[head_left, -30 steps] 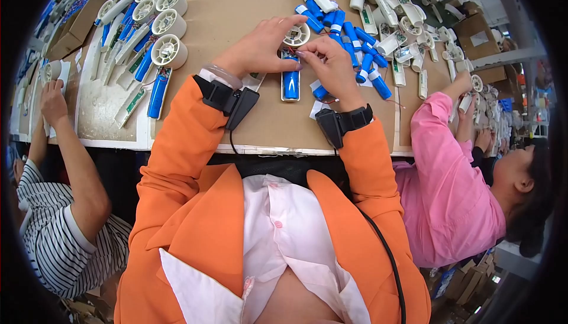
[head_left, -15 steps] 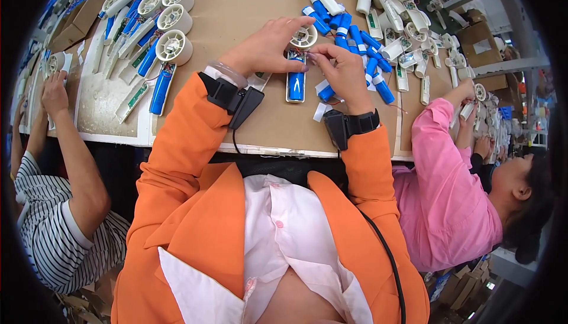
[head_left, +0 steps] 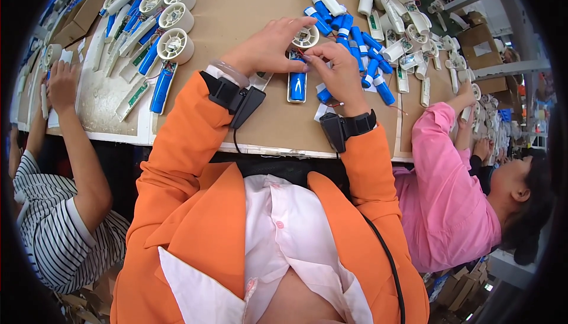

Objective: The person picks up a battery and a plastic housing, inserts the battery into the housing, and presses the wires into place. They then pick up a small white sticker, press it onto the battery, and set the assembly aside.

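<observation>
In front of me a white handheld fan (head_left: 305, 38) lies on the table, its round head away from me. Its handle half is uncovered, with a blue cylindrical battery (head_left: 297, 87) inside. My left hand (head_left: 266, 46) grips the fan, fingers at the round head and thumb across the upper handle. My right hand (head_left: 335, 70) pinches a thin wire just right of the handle's top, where red wires show. The fingertips hide the wire's end. Below that hand lies another blue battery (head_left: 323, 94), partly covered by it.
Fan bodies with batteries (head_left: 176, 46) stand in rows at the left. A pile of blue batteries (head_left: 368, 58) and white fan parts (head_left: 408, 34) fills the right. Co-workers sit on both sides, one in a striped shirt (head_left: 65, 223), one in pink (head_left: 449, 188).
My right hand has shifted slightly left, its fingertips closer over the handle's top. My left hand stays on the fan. The left co-worker's hand has moved.
</observation>
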The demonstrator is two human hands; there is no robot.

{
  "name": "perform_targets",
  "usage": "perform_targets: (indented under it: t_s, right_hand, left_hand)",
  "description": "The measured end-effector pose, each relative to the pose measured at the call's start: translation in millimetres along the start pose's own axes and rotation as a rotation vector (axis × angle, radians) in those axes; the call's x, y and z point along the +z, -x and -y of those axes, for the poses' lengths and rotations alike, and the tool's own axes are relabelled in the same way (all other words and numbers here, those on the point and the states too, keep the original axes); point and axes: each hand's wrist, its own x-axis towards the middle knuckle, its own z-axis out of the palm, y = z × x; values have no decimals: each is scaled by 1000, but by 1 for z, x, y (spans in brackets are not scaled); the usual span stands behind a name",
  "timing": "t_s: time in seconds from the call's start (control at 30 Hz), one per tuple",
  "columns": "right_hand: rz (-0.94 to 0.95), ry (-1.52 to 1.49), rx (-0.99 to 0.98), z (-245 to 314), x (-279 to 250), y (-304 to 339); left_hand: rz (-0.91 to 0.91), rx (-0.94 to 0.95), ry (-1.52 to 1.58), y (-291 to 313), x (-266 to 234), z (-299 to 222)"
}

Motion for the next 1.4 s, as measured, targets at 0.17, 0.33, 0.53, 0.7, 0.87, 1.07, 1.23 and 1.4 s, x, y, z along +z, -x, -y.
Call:
perform_targets:
  t_s: [0.17,0.33,0.53,0.7,0.87,1.07,1.23,1.4]
  right_hand:
    - [5,54,43,-1,-6,2]
    - [50,-148,275,4,-7,2]
    - [6,-101,81,1,-2,0]
    - [-22,-131,111,-3,5,2]
    - [-32,-32,-7,1,3,1]
    - [28,-16,172,2,-6,3]
    - [21,-58,147,9,-9,3]
    - [26,-139,227,6,-4,3]
  left_hand:
    - [-13,19,17,1,1,1]
    - [-7,6,21,0,0,-2]
    - [-14,14,18,2,-1,-1]
    - [-17,15,18,1,0,1]
    - [-14,12,11,1,1,1]
    - [-14,14,28,1,1,1]
    - [-16,14,10,2,0,1]
    - [-21,21,11,2,1,2]
